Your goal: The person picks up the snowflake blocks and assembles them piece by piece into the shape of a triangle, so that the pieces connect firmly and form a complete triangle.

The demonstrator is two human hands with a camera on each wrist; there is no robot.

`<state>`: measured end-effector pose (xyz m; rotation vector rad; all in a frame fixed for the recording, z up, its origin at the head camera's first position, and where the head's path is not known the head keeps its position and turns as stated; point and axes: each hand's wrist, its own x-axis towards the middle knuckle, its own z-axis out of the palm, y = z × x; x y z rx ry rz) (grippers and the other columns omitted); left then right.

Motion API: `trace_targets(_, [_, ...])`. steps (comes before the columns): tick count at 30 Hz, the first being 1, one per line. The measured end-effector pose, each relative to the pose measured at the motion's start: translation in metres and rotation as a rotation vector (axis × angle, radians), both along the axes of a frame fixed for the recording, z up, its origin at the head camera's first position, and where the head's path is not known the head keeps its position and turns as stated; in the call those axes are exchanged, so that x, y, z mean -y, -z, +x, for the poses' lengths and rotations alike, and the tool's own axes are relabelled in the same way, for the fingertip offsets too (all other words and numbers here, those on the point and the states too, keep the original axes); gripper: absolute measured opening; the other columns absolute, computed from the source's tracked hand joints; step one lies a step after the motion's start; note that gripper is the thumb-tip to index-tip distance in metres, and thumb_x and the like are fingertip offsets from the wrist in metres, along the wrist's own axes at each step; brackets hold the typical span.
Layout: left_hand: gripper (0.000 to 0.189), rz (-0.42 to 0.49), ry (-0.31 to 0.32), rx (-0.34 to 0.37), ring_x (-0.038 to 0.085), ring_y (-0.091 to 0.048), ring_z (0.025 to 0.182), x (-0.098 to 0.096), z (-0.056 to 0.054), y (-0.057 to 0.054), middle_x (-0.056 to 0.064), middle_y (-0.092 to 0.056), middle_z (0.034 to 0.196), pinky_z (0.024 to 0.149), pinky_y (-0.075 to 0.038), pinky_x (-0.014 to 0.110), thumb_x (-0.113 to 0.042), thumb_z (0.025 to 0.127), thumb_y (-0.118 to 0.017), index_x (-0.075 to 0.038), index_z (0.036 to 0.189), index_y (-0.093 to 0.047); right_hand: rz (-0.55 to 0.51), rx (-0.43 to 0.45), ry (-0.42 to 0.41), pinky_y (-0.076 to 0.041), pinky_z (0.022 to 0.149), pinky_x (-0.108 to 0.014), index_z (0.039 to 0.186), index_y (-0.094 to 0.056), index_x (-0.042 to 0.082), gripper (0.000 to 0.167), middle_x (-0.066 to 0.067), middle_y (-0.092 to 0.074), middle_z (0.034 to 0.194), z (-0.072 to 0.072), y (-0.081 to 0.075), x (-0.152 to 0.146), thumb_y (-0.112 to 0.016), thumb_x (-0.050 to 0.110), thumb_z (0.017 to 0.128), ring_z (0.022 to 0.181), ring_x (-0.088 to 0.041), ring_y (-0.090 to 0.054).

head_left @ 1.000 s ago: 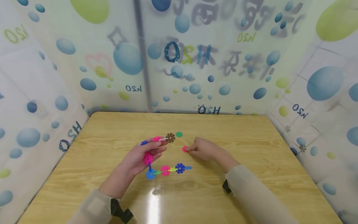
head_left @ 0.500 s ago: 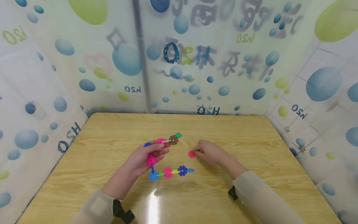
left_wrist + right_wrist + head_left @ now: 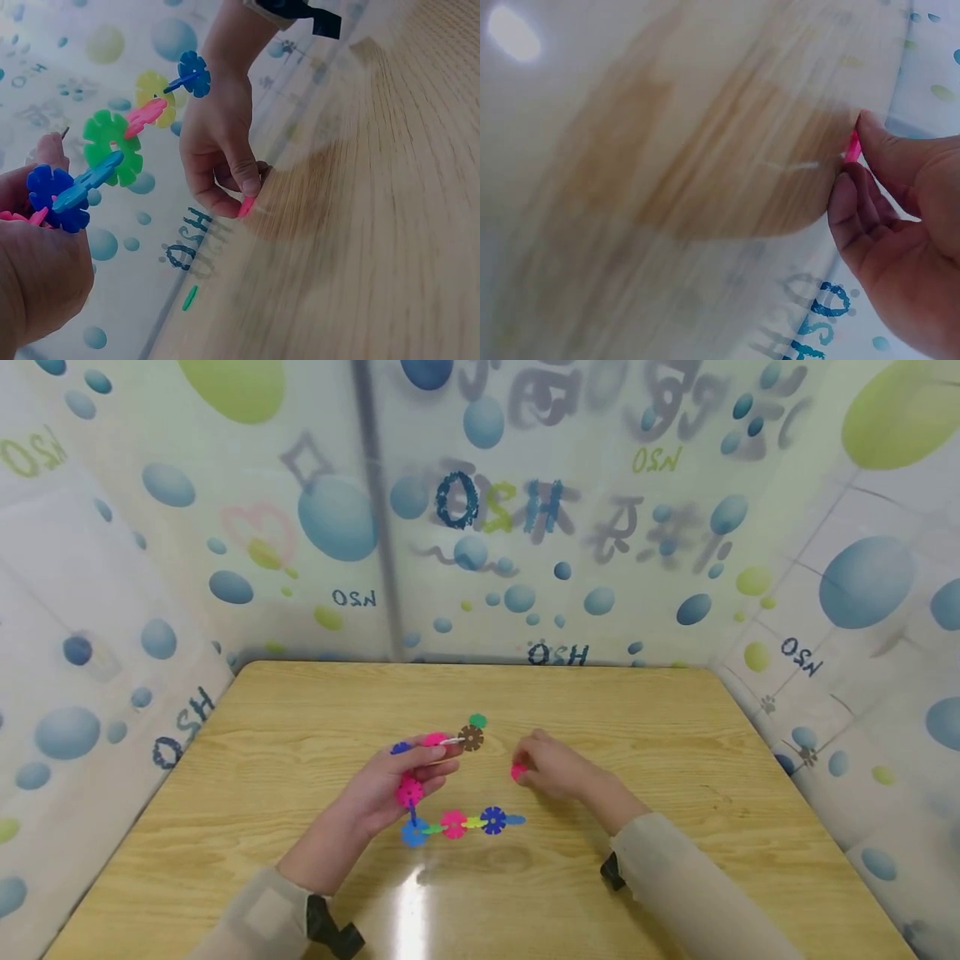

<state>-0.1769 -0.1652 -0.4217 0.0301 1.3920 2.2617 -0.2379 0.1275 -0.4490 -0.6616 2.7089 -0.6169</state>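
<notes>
My left hand holds a chain of linked plastic snowflake discs, thumb and fingers pinching it near its far end. A brown snowflake disc ends the chain there. The other end, with blue, pink, yellow and green discs, hangs nearer to me, ending in a light blue disc. My right hand pinches a loose pink snowflake disc between thumb and fingers, low over the tabletop. In the right wrist view, only a pink sliver shows between thumb and fingertips.
A loose green snowflake disc lies on the wooden table just beyond the brown one. Patterned walls stand behind the table and on both sides. Light glares off the table's near part.
The left hand and its chain have shifted slightly right, bringing the brown disc in front of the green one. The right hand has drawn the pink disc rightward and a little nearer to me.
</notes>
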Motion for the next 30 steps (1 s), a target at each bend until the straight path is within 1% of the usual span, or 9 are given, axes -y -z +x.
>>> trace_targets(5, [0.019, -0.011, 0.007, -0.007, 0.012, -0.082, 0.106, -0.004, 0.001, 0.001, 0.002, -0.083, 0.120, 0.092, -0.066, 0.021, -0.010, 0.111, -0.061, -0.008, 0.129, -0.068, -0.065, 0.046, 0.045, -0.060, 0.089, -0.038, 0.113, -0.068, 0.012, 0.018, -0.001, -0.069, 0.103, 0.004, 0.000, -0.007, -0.081, 0.012, 0.100, 0.096, -0.016, -0.063])
trace_targets(9, [0.020, -0.013, 0.012, -0.006, 0.013, -0.082, 0.106, -0.007, 0.001, 0.001, 0.002, -0.083, 0.120, 0.091, -0.066, 0.021, -0.009, 0.111, -0.062, -0.007, 0.130, -0.067, -0.102, 0.015, 0.023, -0.058, 0.085, -0.035, 0.104, -0.075, 0.016, 0.004, 0.004, -0.072, 0.097, 0.010, 0.000, -0.018, -0.079, 0.015, 0.102, 0.089, -0.011, -0.062])
trace_targets(11, [0.020, -0.010, 0.019, -0.003, 0.013, -0.082, 0.106, -0.009, 0.002, 0.001, 0.003, -0.083, 0.122, 0.091, -0.066, 0.022, -0.010, 0.111, -0.062, -0.008, 0.131, -0.067, -0.128, -0.008, 0.027, -0.058, 0.084, -0.033, 0.101, -0.079, 0.020, 0.006, 0.007, -0.073, 0.097, 0.015, 0.000, -0.024, -0.076, 0.017, 0.105, 0.088, -0.009, -0.062])
trace_targets(14, [0.020, -0.007, 0.033, -0.002, 0.013, -0.082, 0.106, -0.011, 0.003, 0.001, 0.004, -0.082, 0.123, 0.091, -0.067, 0.022, -0.010, 0.111, -0.063, -0.008, 0.130, -0.067, -0.232, -0.034, 0.073, -0.059, 0.081, -0.031, 0.107, -0.083, 0.022, 0.010, 0.006, -0.076, 0.103, 0.024, -0.004, -0.031, -0.073, 0.018, 0.107, 0.090, -0.010, -0.065])
trace_targets(17, [0.019, -0.003, 0.042, -0.004, 0.013, -0.082, 0.106, -0.014, 0.003, 0.001, 0.004, -0.082, 0.123, 0.091, -0.067, 0.022, -0.011, 0.111, -0.063, -0.008, 0.129, -0.068, -0.388, -0.033, 0.127, -0.061, 0.078, -0.027, 0.115, -0.082, 0.021, 0.012, -0.002, -0.080, 0.109, 0.033, -0.014, -0.033, -0.073, 0.018, 0.107, 0.093, -0.017, -0.072])
trace_targets(20, [0.019, -0.006, 0.039, -0.003, 0.013, -0.082, 0.106, -0.017, 0.004, 0.000, 0.004, -0.083, 0.122, 0.091, -0.067, 0.023, -0.011, 0.111, -0.063, -0.008, 0.129, -0.068, -0.529, -0.037, 0.141, -0.064, 0.078, -0.025, 0.116, -0.081, 0.020, 0.012, -0.004, -0.082, 0.110, 0.041, -0.023, -0.031, -0.074, 0.019, 0.107, 0.098, -0.028, -0.077])
trace_targets(24, [0.023, -0.022, 0.037, 0.000, 0.013, -0.082, 0.105, -0.020, 0.004, -0.001, 0.005, -0.083, 0.123, 0.091, -0.067, 0.022, -0.012, 0.111, -0.063, -0.006, 0.133, -0.065, -0.634, -0.071, 0.131, -0.065, 0.077, -0.028, 0.115, -0.082, 0.021, 0.012, 0.001, -0.083, 0.109, 0.050, -0.034, -0.027, -0.075, 0.021, 0.106, 0.097, -0.023, -0.077])
trace_targets(27, [0.024, -0.028, 0.045, -0.003, 0.012, -0.082, 0.104, -0.022, 0.005, -0.002, 0.003, -0.083, 0.122, 0.092, -0.067, 0.023, -0.012, 0.111, -0.063, -0.005, 0.134, -0.064, -0.694, -0.127, 0.099, -0.065, 0.073, -0.029, 0.115, -0.083, 0.019, 0.012, 0.000, -0.082, 0.109, 0.056, -0.040, -0.022, -0.075, 0.018, 0.106, 0.089, -0.012, -0.074])
trace_targets(30, [0.021, -0.029, 0.055, -0.011, 0.012, -0.082, 0.104, -0.024, 0.006, -0.003, 0.003, -0.083, 0.122, 0.092, -0.067, 0.023, -0.012, 0.111, -0.063, -0.006, 0.132, -0.065, -0.755, -0.190, 0.066, -0.064, 0.070, -0.028, 0.114, -0.083, 0.015, 0.013, -0.003, -0.080, 0.109, 0.059, -0.043, -0.019, -0.074, 0.011, 0.105, 0.087, -0.009, -0.071])
